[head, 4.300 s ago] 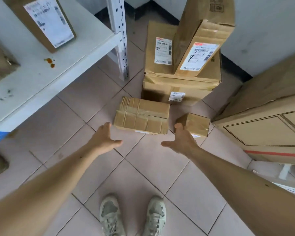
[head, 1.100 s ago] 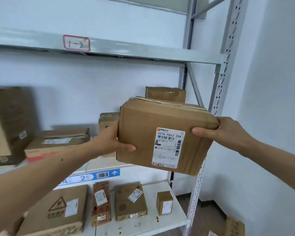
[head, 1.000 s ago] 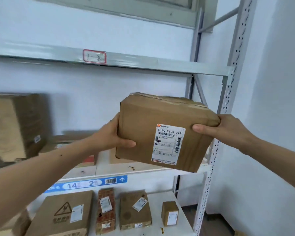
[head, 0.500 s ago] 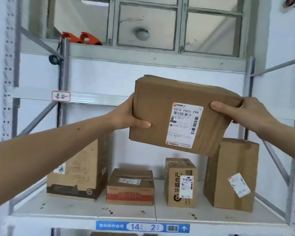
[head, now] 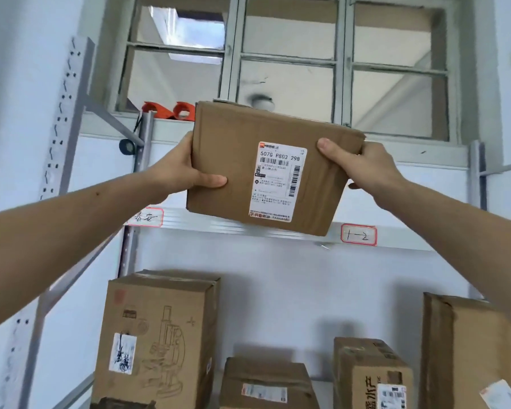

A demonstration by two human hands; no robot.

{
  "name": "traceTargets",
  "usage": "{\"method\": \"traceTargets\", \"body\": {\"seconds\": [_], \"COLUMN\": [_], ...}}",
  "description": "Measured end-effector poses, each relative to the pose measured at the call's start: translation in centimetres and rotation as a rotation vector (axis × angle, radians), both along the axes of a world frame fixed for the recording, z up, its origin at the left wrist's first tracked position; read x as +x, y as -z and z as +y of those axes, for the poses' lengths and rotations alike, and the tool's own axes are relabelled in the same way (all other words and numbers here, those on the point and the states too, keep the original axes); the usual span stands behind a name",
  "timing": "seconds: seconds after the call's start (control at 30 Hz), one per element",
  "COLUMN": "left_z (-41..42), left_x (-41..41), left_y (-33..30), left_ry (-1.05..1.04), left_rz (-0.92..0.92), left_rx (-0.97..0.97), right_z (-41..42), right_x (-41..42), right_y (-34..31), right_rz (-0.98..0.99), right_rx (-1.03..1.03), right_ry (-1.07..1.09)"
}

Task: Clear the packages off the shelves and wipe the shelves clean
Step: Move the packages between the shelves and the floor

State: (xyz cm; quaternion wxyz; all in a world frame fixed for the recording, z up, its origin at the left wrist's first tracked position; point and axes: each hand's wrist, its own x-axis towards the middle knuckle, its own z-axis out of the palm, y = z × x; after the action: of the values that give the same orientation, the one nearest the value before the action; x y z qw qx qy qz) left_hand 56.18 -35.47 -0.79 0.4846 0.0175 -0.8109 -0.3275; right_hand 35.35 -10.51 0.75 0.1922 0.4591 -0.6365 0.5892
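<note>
Both arms raised, reaching up and fwd, forearms bare. L hand grips the box at its left edge, thumb across front face, fingers hidden behind. R hand grips right edge, thumb on front, fingers wrapped behind.

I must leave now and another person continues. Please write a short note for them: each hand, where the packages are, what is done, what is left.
Left hand: grips the left edge of the labelled box.
Right hand: grips its right edge.
The box is held up in the air, level with the upper shelf.
Four boxes stand on the shelf below: microscope box, flat box, small box, tall box.
Done: nothing visibly finished here.
Left: clear these boxes, wipe the shelves.
</note>
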Motion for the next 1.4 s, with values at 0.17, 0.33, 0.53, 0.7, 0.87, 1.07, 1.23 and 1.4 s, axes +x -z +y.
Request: {"method": "traceTargets", "body": {"seconds": [0.17,0.33,0.53,0.7,0.87,1.07,1.23,1.4], "left_z": [-4.4,-9.4,-15.8,-23.0,-29.6,-33.5,-34.2,-34.0], "left_x": [1.0,2.5,4.8,6.0,6.1,5.2,5.3,5.5], "left_y": [-0.8,-1.4,-1.9,-2.1,-1.4,-0.3,-0.4,-0.2], "left_ry": [-0.066,-0.106,-0.175,-0.188,-0.159,-0.127,-0.149,-0.270], "left_rz": [0.044,0.051,0.114,0.173,0.123,0.014,-0.131,-0.245], "left_rx": [0.037,0.068,0.062,0.101,0.112,0.161,0.164,0.130], "right_z": [-6.4,-14.0,-22.6,-29.8,-35.7,-38.2,-38.1,-37.6], "right_x": [-0.1,0.0,1.7,3.3,3.9,4.0,3.3,2.9], "right_y": [-1.9,-3.7,-5.1,-5.9,-5.2,-4.0,-1.6,-0.2], "right_rz": [0.034,0.021,0.028,-0.012,-0.036,-0.037,-0.026,-0.061], "right_rx": [-0.011,-0.022,-0.017,-0.031,0.012,0.040,0.148,0.321], "right_ry": [-0.051,-0.071,-0.084,-0.067,-0.007,0.032,-0.009,-0.083]}}
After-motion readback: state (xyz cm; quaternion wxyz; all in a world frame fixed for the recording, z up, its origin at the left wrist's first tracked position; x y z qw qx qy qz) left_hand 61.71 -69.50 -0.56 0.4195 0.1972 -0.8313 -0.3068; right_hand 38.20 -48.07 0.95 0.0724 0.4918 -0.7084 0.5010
